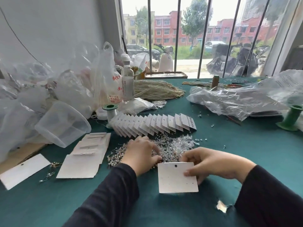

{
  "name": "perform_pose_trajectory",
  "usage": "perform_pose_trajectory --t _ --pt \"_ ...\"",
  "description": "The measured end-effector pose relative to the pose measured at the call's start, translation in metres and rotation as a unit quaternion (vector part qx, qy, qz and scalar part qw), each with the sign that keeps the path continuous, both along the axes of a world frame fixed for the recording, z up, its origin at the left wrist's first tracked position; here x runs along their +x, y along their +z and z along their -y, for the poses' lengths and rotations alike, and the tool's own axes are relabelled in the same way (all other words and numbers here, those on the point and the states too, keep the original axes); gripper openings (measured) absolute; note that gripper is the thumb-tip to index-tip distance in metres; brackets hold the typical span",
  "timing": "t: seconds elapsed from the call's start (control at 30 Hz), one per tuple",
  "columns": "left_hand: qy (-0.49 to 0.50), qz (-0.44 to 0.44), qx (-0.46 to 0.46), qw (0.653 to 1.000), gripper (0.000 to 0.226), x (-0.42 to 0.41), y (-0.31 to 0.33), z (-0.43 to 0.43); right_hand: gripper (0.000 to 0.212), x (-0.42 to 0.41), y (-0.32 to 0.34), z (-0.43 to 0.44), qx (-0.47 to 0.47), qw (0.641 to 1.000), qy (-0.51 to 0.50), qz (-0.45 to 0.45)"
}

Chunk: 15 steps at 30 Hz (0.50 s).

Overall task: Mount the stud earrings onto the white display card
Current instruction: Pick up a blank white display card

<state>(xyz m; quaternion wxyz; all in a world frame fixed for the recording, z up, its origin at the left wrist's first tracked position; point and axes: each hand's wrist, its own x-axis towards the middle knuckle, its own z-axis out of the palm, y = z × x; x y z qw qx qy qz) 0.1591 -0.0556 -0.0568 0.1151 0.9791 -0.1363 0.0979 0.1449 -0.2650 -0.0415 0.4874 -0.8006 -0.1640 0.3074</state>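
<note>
While pinching card (177, 177), hands (211, 163).

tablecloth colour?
Teal green, plain, no pattern; the tablecloth shows best in the head view, the only one.

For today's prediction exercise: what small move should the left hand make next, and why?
Probably pinch one stud from the earring pile and carry it over: the left hand rests on the pile, while the right hand holds a white card with no studs visible.
</note>
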Motion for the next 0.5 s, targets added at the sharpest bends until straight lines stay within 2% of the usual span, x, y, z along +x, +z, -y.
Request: perform_pose_trajectory --t 0.1,0.2,0.4,0.5 --pt "0.004 0.065 -0.065 0.996 0.016 0.002 -0.006 -0.001 0.014 0.001 -0.007 0.002 0.076 0.996 -0.038 -0.029" --pt "-0.003 0.083 -0.136 0.987 0.010 0.002 -0.006 -0.004 0.014 0.001 -0.010 0.006 0.151 0.982 -0.081 -0.075" --pt "0.017 0.087 -0.261 0.961 0.019 0.001 -0.001 -0.016 0.026 0.003 -0.015 0.007 0.207 0.963 -0.139 -0.101" --pt "0.025 0.100 -0.258 0.961 0.025 -0.001 0.001 -0.019 0.025 0.003 -0.017 0.006 0.221 0.956 -0.163 -0.102"
